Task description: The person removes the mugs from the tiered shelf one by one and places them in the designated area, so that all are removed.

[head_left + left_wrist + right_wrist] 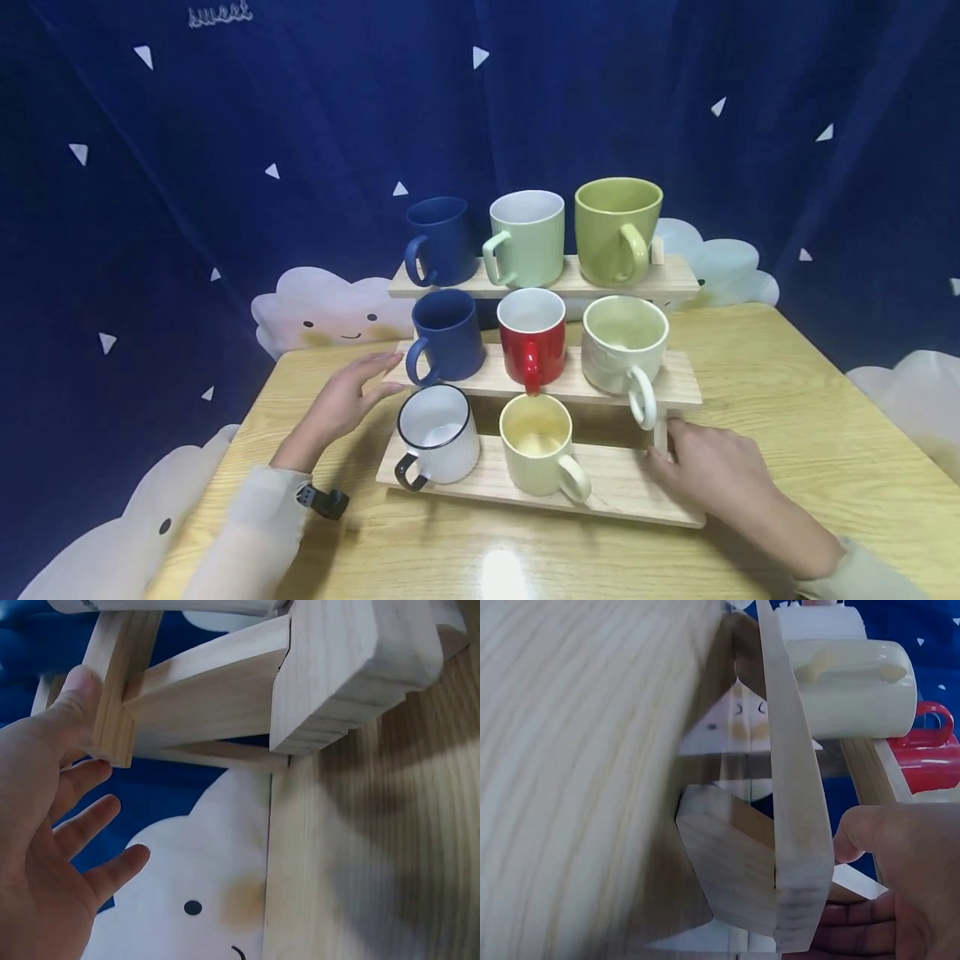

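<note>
A three-tier wooden mug rack (633, 483) stands on the table, full of mugs. Its top tier bears a dark blue mug (450, 250), a mint mug (538, 246) and an olive-green mug (603, 242). Blue (459, 342), red (543, 350) and cream (611, 358) mugs sit on the middle tier. Below are a white mug with a black rim (450, 446) and a pale yellow mug (528, 467). My left hand (341, 404) pinches the middle board's left end between thumb and index finger, other fingers spread. At the lower right, my right hand (716, 467) grips the rack's side support.
The wooden table (750, 367) extends around the rack on both sides and in front. Behind it hangs a dark blue curtain (337, 100) with white triangles and smiling clouds. A black wrist device (326, 502) sits on the left sleeve's cuff.
</note>
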A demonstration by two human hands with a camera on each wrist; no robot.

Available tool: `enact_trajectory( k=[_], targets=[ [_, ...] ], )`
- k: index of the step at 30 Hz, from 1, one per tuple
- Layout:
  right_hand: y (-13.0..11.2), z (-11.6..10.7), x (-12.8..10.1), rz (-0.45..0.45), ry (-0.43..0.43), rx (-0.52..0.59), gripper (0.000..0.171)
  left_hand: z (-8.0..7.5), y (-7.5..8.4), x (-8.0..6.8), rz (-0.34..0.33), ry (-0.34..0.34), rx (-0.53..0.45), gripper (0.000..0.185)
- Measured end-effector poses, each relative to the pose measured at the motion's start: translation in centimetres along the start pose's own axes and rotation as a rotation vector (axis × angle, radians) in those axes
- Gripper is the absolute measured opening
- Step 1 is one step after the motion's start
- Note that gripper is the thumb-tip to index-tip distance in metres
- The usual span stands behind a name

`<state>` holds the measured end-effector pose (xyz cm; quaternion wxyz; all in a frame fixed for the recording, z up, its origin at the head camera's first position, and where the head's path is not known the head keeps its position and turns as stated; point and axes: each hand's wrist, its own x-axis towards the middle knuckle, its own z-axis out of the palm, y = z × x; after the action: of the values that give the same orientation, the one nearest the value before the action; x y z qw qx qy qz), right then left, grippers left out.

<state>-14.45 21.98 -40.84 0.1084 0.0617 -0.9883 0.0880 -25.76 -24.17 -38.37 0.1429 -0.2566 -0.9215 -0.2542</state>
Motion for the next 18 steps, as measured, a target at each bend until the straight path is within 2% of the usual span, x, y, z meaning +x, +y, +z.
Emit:
enact_trajectory(
  k=[10,18],
  targets=[
    [2.5,-0.3,0.7,0.018,-0.002,0.011,0.04,1.5,1.9,0.3,0.003,0.017,-0.017,0.053],
    [4.7,-0.1,1.2,0.033,0.022,0.021,0.032,2.2,3.1,1.0,0.021,0.001,0.007,0.052]
  ],
)
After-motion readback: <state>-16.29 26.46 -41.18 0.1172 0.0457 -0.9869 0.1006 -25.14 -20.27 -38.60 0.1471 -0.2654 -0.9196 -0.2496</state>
